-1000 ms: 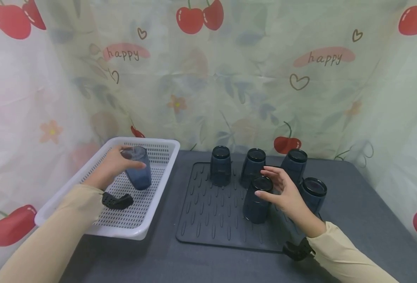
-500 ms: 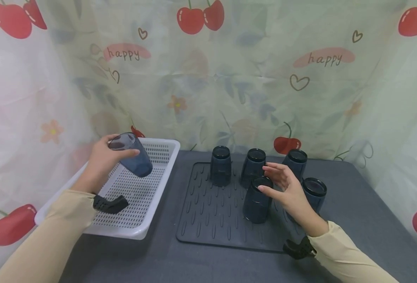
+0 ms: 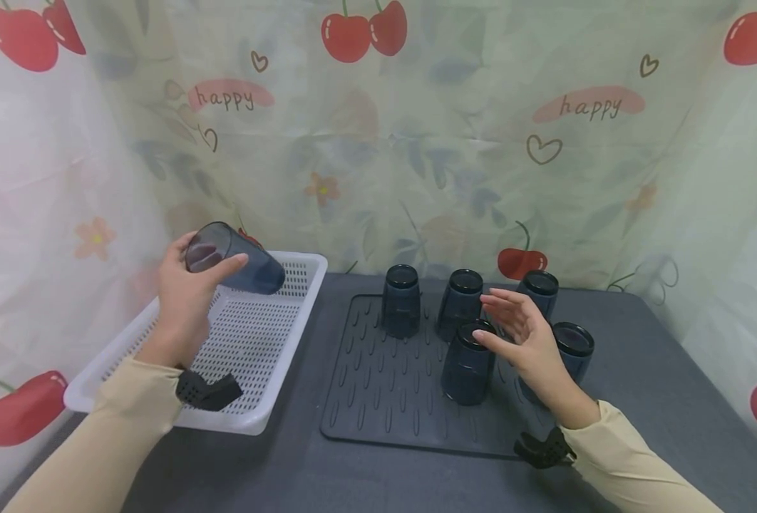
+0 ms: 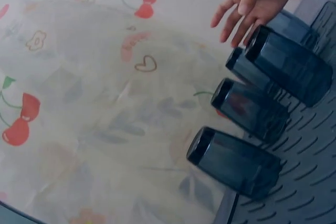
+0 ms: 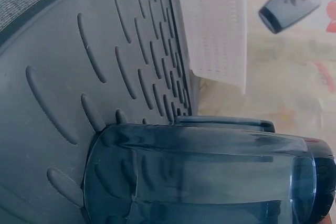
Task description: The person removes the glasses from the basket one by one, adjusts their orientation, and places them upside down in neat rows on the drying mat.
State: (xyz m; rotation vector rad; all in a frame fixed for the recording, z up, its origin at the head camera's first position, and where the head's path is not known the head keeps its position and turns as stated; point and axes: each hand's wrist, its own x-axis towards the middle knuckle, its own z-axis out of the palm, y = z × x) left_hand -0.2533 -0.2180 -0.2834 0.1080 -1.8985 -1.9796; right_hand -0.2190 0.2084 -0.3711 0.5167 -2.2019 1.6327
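Note:
My left hand point(image 3: 182, 306) grips a dark blue drinking glass point(image 3: 253, 267) above the white basket. The glass tilts with its mouth to the left and its base toward the right; it shows in the right wrist view too. My right hand point(image 3: 535, 353) is held with fingers spread, near an upside-down glass point(image 3: 468, 370) at the front of the black drying mat point(image 3: 378, 406). Its thumb overlaps the base of that glass in the head view. The left wrist view shows the right hand's fingers point(image 4: 231, 22) loose, with nothing in them.
Several more upturned glasses stand on the mat, among them one at the back left point(image 3: 400, 303) and one at the right point(image 3: 574, 345). The slotted white basket point(image 3: 224, 422) lies on the grey tablecloth point(image 3: 327, 477). A patterned curtain point(image 3: 385, 157) encloses the back and sides.
My left hand has lifted the glass up out of the basket and tipped it further toward its side. My right hand has barely shifted.

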